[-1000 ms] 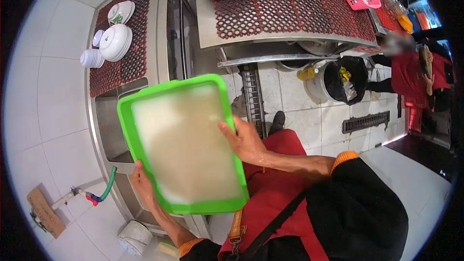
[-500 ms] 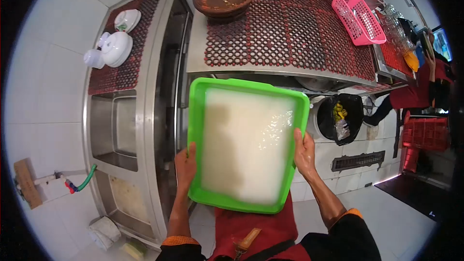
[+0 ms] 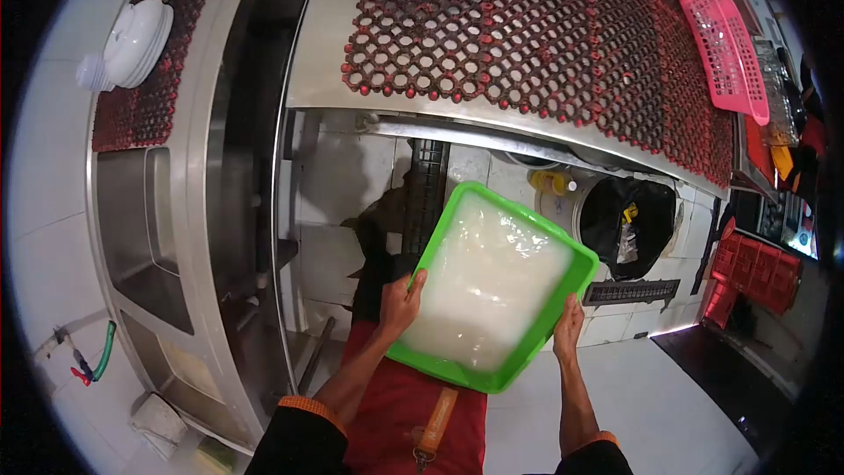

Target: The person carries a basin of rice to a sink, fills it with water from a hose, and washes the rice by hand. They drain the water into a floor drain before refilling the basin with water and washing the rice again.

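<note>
Surface (image 3: 321, 66): red-black mat (image 3: 545, 53), near edge bare.
Green tray (image 3: 547, 321): held before that edge, milky liquid (image 3: 492, 281) inside, long axis slanting away rightward.
Left hand (image 3: 400, 308): gripping left rim.
Right hand (image 3: 570, 325): gripping right rim.

Left hand (image 3: 402, 306): located below frame centre, towards 6 o'clock, curled in a grip; left thumb (image 3: 418, 281) uppermost, pointing to about 1 o'clock, underside of the grip hidden. Left forearm (image 3: 356, 365): bare, running from 7 o'clock and directed towards 1 o'clock. Right hand (image 3: 570, 325): located at 4 o'clock, likewise curled in a grip, well apart from the left. Right forearm (image 3: 578, 400): bare, steeper than the left, running from 5 o'clock and directed just short of 12 o'clock
</note>
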Action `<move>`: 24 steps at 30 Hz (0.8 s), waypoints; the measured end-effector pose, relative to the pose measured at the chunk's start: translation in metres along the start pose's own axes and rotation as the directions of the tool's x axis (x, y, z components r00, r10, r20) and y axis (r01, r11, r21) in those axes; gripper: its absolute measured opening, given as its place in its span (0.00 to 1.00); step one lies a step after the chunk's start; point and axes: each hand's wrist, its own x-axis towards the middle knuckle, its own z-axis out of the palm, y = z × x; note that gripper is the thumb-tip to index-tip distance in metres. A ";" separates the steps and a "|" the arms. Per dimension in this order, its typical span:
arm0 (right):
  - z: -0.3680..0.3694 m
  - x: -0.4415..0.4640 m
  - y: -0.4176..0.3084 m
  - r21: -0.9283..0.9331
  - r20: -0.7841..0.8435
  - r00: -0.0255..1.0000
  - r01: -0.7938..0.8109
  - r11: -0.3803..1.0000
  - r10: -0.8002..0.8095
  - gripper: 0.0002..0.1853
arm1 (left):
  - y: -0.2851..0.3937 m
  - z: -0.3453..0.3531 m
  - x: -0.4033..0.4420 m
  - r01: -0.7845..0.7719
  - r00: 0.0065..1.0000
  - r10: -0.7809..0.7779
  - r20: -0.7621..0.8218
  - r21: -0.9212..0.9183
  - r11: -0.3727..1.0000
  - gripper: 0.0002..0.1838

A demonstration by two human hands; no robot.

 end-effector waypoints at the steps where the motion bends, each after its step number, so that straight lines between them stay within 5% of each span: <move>1: 0.000 0.004 0.012 -0.009 0.004 1.000 -0.005 1.000 0.005 0.23 | -0.009 0.006 0.004 0.001 1.000 -0.001 0.020 -0.011 1.000 0.30; 11: 0.020 0.032 0.093 -0.029 0.045 0.989 -0.139 0.990 0.141 0.23 | -0.086 0.033 0.030 -0.016 0.993 0.032 -0.113 0.140 0.990 0.32; 24: 0.044 0.040 0.102 -0.050 0.035 0.986 -0.164 0.985 0.166 0.23 | -0.103 0.028 0.058 0.062 0.998 -0.059 -0.020 0.197 0.978 0.35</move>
